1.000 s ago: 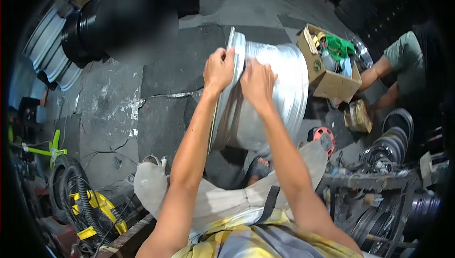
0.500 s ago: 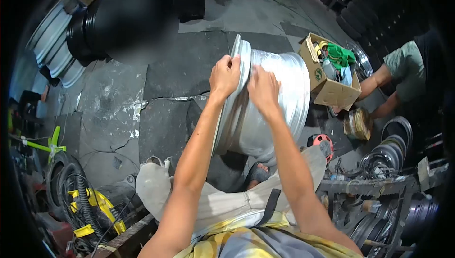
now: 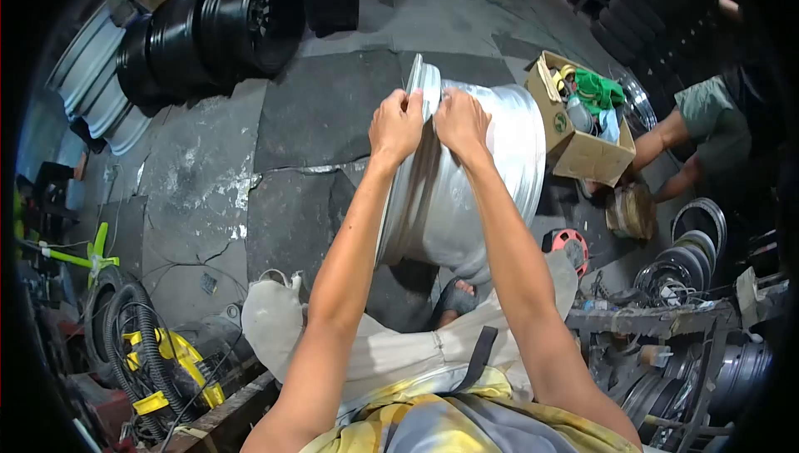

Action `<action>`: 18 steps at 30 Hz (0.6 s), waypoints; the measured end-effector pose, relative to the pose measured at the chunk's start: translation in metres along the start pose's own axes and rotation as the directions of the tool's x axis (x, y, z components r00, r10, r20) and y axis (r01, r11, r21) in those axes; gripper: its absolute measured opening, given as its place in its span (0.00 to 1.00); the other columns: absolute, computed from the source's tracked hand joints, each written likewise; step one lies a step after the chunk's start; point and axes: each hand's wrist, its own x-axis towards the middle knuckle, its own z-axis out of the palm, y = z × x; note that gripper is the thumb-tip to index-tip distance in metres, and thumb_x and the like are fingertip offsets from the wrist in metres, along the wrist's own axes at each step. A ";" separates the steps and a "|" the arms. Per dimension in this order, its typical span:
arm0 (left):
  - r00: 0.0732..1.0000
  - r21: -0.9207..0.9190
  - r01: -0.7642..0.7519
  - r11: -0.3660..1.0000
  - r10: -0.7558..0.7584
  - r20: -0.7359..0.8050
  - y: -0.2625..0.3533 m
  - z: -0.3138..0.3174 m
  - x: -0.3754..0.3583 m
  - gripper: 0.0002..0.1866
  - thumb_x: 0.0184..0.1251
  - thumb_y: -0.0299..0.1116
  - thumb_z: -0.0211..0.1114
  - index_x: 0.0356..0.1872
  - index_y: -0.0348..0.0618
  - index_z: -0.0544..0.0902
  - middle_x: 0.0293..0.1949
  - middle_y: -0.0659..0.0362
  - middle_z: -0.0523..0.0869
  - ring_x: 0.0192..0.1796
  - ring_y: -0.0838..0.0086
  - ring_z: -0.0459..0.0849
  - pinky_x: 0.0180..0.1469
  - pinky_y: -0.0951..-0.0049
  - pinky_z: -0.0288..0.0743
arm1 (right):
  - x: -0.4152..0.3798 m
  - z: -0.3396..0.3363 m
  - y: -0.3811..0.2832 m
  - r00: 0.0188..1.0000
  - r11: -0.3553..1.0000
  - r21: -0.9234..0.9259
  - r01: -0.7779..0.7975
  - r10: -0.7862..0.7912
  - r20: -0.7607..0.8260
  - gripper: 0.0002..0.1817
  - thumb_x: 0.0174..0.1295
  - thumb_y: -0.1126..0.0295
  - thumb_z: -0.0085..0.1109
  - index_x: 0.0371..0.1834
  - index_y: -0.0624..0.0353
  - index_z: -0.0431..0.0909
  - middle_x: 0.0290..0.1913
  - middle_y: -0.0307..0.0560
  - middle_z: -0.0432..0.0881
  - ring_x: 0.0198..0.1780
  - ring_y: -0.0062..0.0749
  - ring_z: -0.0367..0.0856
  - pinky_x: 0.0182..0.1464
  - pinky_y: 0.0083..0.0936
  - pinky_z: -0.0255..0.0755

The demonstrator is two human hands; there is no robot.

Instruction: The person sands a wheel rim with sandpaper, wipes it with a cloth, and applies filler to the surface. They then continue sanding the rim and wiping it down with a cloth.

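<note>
A silver wheel rim [image 3: 499,170] stands on its tread side between my legs, its flanged edge facing left. My left hand [image 3: 396,126] is closed over the top of that flange, thumb on the near side. Close beside it, my right hand [image 3: 463,123] rests with curled fingers on the barrel just behind the flange. Whatever its fingers may hold is hidden beneath them. The lower part of the wheel rim is partly covered by my right forearm.
A cardboard box [image 3: 593,158] with a green cloth stands to the right, near a seated person's legs [image 3: 666,133]. Black wheel rims [image 3: 179,45] line the upper left. A yellow and black hose tool [image 3: 179,361] lies lower left; a metal rack [image 3: 649,320] is lower right.
My right hand has slid forward along the wheel rim, closer to the flange and my left hand. My left hand keeps its hold. A blurred patch over the black wheel rims is gone.
</note>
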 end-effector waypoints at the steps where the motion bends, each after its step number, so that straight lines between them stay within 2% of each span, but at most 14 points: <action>1: 1.000 0.002 0.011 1.000 -0.011 -0.003 0.002 -0.003 0.004 0.25 0.75 0.52 0.55 0.37 0.36 0.83 0.37 0.41 0.88 0.46 0.40 0.86 0.48 0.47 0.76 | 0.003 -0.003 -0.004 0.999 1.000 -0.007 -0.019 0.019 0.047 0.15 0.63 0.70 0.55 0.50 0.60 0.85 0.41 0.60 0.88 0.48 0.57 0.82 0.52 0.57 0.68; 2: 1.000 -0.001 0.013 1.000 -0.013 -0.006 0.005 -0.004 0.002 0.25 0.76 0.52 0.54 0.37 0.36 0.83 0.38 0.42 0.88 0.46 0.41 0.86 0.48 0.47 0.76 | -0.010 -0.006 -0.006 0.999 1.000 -0.012 -0.002 0.002 0.040 0.15 0.63 0.70 0.55 0.50 0.60 0.85 0.41 0.60 0.88 0.48 0.57 0.82 0.52 0.57 0.68; 4: 1.000 -0.010 0.012 1.000 -0.012 -0.023 0.008 -0.004 0.003 0.25 0.76 0.52 0.54 0.37 0.36 0.83 0.38 0.41 0.88 0.46 0.40 0.86 0.48 0.47 0.76 | -0.046 -0.009 -0.004 0.996 0.992 0.111 0.061 -0.054 -0.067 0.13 0.63 0.70 0.56 0.48 0.60 0.85 0.40 0.60 0.88 0.48 0.58 0.83 0.52 0.58 0.68; 7: 1.000 -0.003 0.018 1.000 -0.018 0.002 0.006 -0.003 0.001 0.24 0.76 0.51 0.54 0.39 0.36 0.84 0.39 0.40 0.88 0.47 0.38 0.85 0.49 0.47 0.76 | -0.024 -0.005 -0.002 0.993 0.996 0.037 0.075 -0.072 -0.090 0.13 0.63 0.70 0.56 0.48 0.60 0.85 0.41 0.60 0.88 0.48 0.58 0.82 0.52 0.58 0.68; 8: 1.000 0.002 0.016 1.000 -0.016 0.004 0.004 -0.002 -0.001 0.25 0.76 0.52 0.54 0.38 0.36 0.84 0.39 0.41 0.88 0.47 0.38 0.85 0.49 0.47 0.76 | -0.004 -0.003 -0.001 0.998 0.999 -0.015 0.050 -0.050 -0.025 0.15 0.63 0.71 0.56 0.50 0.60 0.84 0.42 0.60 0.87 0.48 0.58 0.82 0.51 0.58 0.68; 11: 1.000 -0.003 0.026 1.000 -0.026 -0.002 0.006 -0.006 0.000 0.25 0.75 0.52 0.55 0.37 0.36 0.84 0.38 0.41 0.89 0.47 0.40 0.86 0.49 0.48 0.76 | -0.006 -0.003 -0.001 0.998 0.996 -0.053 0.066 -0.066 0.007 0.16 0.63 0.71 0.56 0.53 0.60 0.84 0.43 0.60 0.87 0.48 0.58 0.82 0.51 0.58 0.67; 12: 0.999 -0.037 0.035 0.999 -0.035 0.004 0.007 -0.006 0.000 0.25 0.74 0.52 0.55 0.37 0.36 0.84 0.38 0.42 0.89 0.47 0.41 0.86 0.50 0.48 0.76 | -0.024 -0.001 0.004 0.993 0.995 0.012 0.103 -0.102 -0.061 0.16 0.64 0.71 0.55 0.53 0.60 0.84 0.42 0.60 0.87 0.49 0.58 0.82 0.52 0.58 0.67; 15: 1.000 -0.013 0.006 1.000 -0.006 -0.025 0.003 0.000 0.000 0.25 0.74 0.52 0.55 0.37 0.37 0.84 0.38 0.42 0.89 0.47 0.41 0.87 0.49 0.48 0.77 | -0.040 -0.006 0.007 0.994 0.994 0.052 0.101 -0.098 -0.053 0.16 0.66 0.70 0.53 0.54 0.59 0.84 0.42 0.60 0.87 0.50 0.58 0.82 0.52 0.58 0.66; 17: 1.000 0.010 0.014 1.000 -0.014 0.002 0.001 0.000 0.002 0.25 0.75 0.52 0.55 0.37 0.37 0.84 0.37 0.43 0.89 0.46 0.42 0.87 0.49 0.48 0.77 | -0.008 0.000 0.011 0.993 0.994 -0.022 0.109 -0.110 -0.052 0.16 0.67 0.68 0.52 0.51 0.59 0.85 0.44 0.62 0.88 0.49 0.58 0.83 0.53 0.58 0.68; 18: 0.999 -0.018 -0.010 1.000 0.009 -0.037 0.000 0.003 0.002 0.25 0.75 0.51 0.56 0.34 0.35 0.82 0.32 0.45 0.87 0.39 0.51 0.84 0.44 0.53 0.75 | 0.017 0.001 0.011 0.998 0.998 -0.018 0.064 -0.063 0.017 0.16 0.66 0.68 0.51 0.51 0.59 0.85 0.44 0.62 0.88 0.49 0.58 0.84 0.52 0.59 0.69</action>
